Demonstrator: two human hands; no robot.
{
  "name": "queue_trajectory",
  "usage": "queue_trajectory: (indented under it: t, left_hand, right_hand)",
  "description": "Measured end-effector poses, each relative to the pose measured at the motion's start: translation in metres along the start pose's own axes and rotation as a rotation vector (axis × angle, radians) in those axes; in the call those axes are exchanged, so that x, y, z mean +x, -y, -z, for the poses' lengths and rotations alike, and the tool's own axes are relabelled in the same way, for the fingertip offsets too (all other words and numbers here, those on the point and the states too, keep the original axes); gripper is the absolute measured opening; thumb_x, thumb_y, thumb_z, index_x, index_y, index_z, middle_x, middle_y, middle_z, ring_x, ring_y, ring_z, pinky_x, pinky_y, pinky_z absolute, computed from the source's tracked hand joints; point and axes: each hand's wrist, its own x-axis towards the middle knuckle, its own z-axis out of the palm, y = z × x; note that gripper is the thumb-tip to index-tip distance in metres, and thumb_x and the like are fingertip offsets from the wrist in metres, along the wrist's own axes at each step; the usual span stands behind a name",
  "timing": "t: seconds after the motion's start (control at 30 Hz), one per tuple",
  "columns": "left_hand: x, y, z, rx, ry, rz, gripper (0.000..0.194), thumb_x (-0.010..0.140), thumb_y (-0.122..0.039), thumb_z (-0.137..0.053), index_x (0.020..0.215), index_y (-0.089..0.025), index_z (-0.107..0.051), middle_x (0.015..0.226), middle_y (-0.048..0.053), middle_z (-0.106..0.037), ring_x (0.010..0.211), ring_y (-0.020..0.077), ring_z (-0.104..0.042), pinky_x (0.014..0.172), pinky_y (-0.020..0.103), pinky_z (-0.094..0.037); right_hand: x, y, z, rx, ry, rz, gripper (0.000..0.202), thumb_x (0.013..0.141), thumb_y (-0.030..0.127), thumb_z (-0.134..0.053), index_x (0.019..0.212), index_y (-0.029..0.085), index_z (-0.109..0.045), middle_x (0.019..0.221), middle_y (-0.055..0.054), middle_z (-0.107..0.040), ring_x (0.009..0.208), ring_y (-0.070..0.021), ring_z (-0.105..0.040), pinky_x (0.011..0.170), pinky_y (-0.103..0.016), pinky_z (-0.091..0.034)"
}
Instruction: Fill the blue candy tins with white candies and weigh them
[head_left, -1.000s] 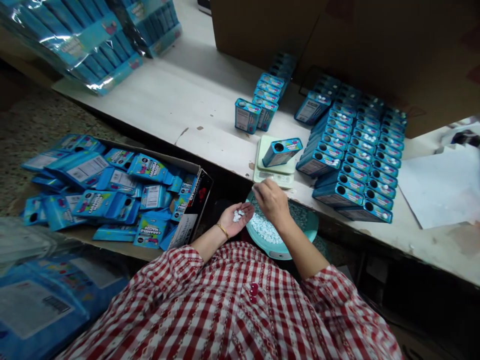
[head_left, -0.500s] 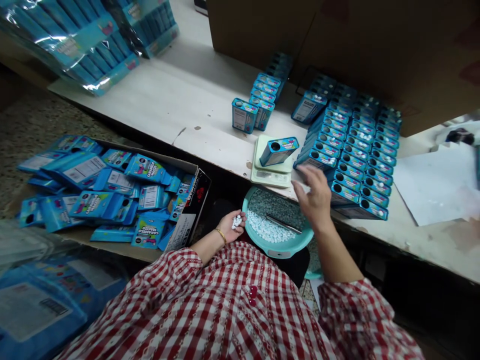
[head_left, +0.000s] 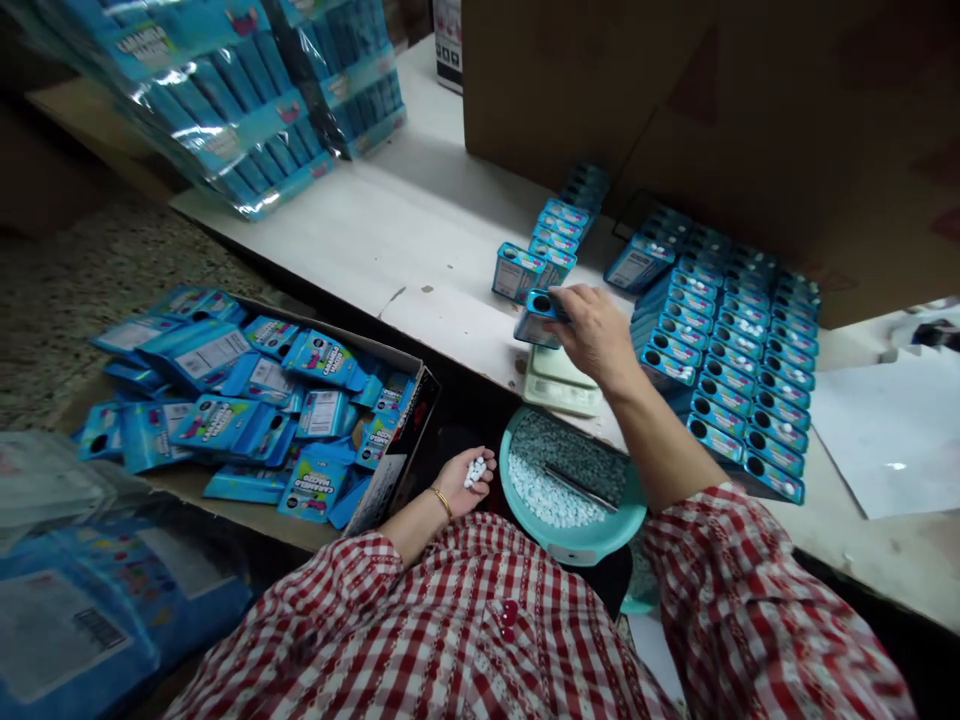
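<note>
My right hand [head_left: 596, 335] grips a blue candy box [head_left: 538, 322] by its right end, just above and left of the pale green scale [head_left: 561, 385]. A dark round hole shows in the top of that box. My left hand [head_left: 466, 483], palm up with fingers curled, cups several small white candies [head_left: 475, 471] beside the basin. The turquoise basin [head_left: 574, 553] at my lap is full of pale candies [head_left: 551, 490], and a metal tool [head_left: 581, 488], its kind unclear, lies on them.
Filled rows of blue boxes [head_left: 727, 385] stand at right on the white table [head_left: 442, 285]; a shorter row [head_left: 559, 235] stands further back. To the left, a carton [head_left: 300, 535] holds loose flat boxes [head_left: 217, 425]. Wrapped packs [head_left: 232, 130] and a large cardboard sheet [head_left: 675, 120] stand behind.
My right hand has moved left, taken hold of the box that stood on the scale and lifted it off to the left. My left hand still holds its candies. The camera view has shifted.
</note>
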Motion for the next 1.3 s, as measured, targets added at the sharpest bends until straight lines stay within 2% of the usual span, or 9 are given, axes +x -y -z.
queue_trajectory:
  t: [0.13, 0.23, 0.43, 0.53, 0.67, 0.77, 0.83, 1.07, 1.3]
  left_hand:
    - [-0.001, -0.008, -0.001, -0.009, 0.002, -0.026, 0.017, 0.087, -0.02, -0.045, 0.073, -0.012, -0.051, 0.06, 0.001, -0.05, 0.042, 0.0038, -0.042, 0.031, 0.01, -0.021]
    - [-0.002, -0.011, -0.001, -0.014, 0.002, -0.036, 0.017, 0.087, -0.02, -0.045, 0.073, -0.012, -0.051, 0.06, 0.001, -0.05, 0.042, 0.0036, -0.042, 0.031, 0.01, -0.021]
    - [0.002, -0.008, -0.004, -0.02, -0.005, -0.013, 0.019, 0.089, -0.02, -0.042, 0.074, -0.011, -0.051, 0.06, 0.001, -0.05, 0.041, 0.0038, -0.041, 0.031, 0.01, -0.02]
    - [0.003, -0.008, -0.009, -0.033, 0.02, -0.019, 0.019, 0.089, -0.021, -0.042, 0.074, -0.011, -0.051, 0.059, 0.0, -0.049, 0.041, 0.0039, -0.041, 0.031, 0.01, -0.02]
    - [0.002, -0.009, -0.017, -0.027, 0.05, -0.031, 0.02, 0.089, -0.022, -0.042, 0.074, -0.012, -0.051, 0.058, 0.0, -0.048, 0.041, 0.0038, -0.041, 0.03, 0.01, -0.02]
    - [0.0, -0.006, -0.026, 0.001, 0.085, -0.019, 0.023, 0.089, -0.024, -0.043, 0.072, -0.012, -0.052, 0.057, 0.0, -0.048, 0.041, 0.0041, -0.041, 0.03, 0.01, -0.021]
    - [0.0, -0.001, -0.034, 0.024, 0.111, -0.007, 0.024, 0.089, -0.025, -0.044, 0.071, -0.011, -0.053, 0.057, 0.0, -0.049, 0.041, 0.0044, -0.042, 0.03, 0.01, -0.023]
    - [0.016, 0.037, -0.049, 0.138, 0.138, 0.066, 0.027, 0.089, -0.024, -0.041, 0.072, -0.01, -0.056, 0.057, 0.003, -0.053, 0.042, 0.0057, -0.046, 0.032, 0.011, -0.025]
    - [0.031, 0.066, -0.069, 0.206, 0.197, 0.084, 0.034, 0.09, -0.032, -0.038, 0.072, -0.011, -0.058, 0.052, 0.003, -0.053, 0.041, 0.0079, -0.047, 0.034, 0.013, -0.029]
  right_hand:
    - [0.042, 0.024, -0.027, -0.06, 0.009, -0.086, 0.034, 0.084, 0.028, -0.054, 0.116, 0.017, -0.053, 0.107, -0.013, -0.057, 0.096, -0.0272, -0.046, 0.072, -0.036, -0.043]
    - [0.062, 0.026, -0.048, -0.109, 0.037, -0.122, 0.034, 0.085, 0.026, -0.052, 0.118, 0.016, -0.052, 0.11, -0.014, -0.055, 0.1, -0.0277, -0.045, 0.073, -0.035, -0.043]
    - [0.053, 0.012, -0.055, -0.062, 0.104, -0.069, 0.041, 0.085, 0.023, -0.049, 0.126, 0.016, -0.049, 0.119, -0.012, -0.054, 0.103, -0.0263, -0.045, 0.079, -0.036, -0.043]
    - [0.027, 0.008, -0.04, 0.042, 0.004, -0.022, 0.042, 0.085, 0.025, -0.049, 0.126, 0.015, -0.05, 0.116, -0.011, -0.056, 0.101, -0.0247, -0.046, 0.085, -0.036, -0.043]
    - [-0.022, 0.011, 0.0, 0.1, -0.131, 0.066, 0.039, 0.086, 0.028, -0.05, 0.123, 0.016, -0.052, 0.107, -0.01, -0.058, 0.096, -0.0233, -0.049, 0.084, -0.037, -0.043]
    - [-0.069, 0.023, 0.034, 0.015, -0.155, 0.094, 0.04, 0.086, 0.028, -0.049, 0.124, 0.017, -0.051, 0.102, -0.01, -0.059, 0.091, -0.0231, -0.05, 0.081, -0.038, -0.044]
    - [-0.102, 0.031, 0.045, -0.074, -0.109, 0.092, 0.041, 0.086, 0.026, -0.048, 0.126, 0.015, -0.05, 0.103, -0.011, -0.058, 0.091, -0.0229, -0.049, 0.081, -0.037, -0.043]
    - [-0.201, 0.03, 0.015, -0.316, 0.184, -0.054, 0.037, 0.086, 0.024, -0.048, 0.117, 0.006, -0.055, 0.096, -0.013, -0.061, 0.084, -0.0235, -0.047, 0.07, -0.034, -0.039]
    - [-0.23, 0.051, 0.024, -0.382, 0.144, -0.063, 0.038, 0.091, 0.022, -0.038, 0.123, 0.007, -0.051, 0.1, -0.013, -0.06, 0.085, -0.0222, -0.046, 0.068, -0.034, -0.034]
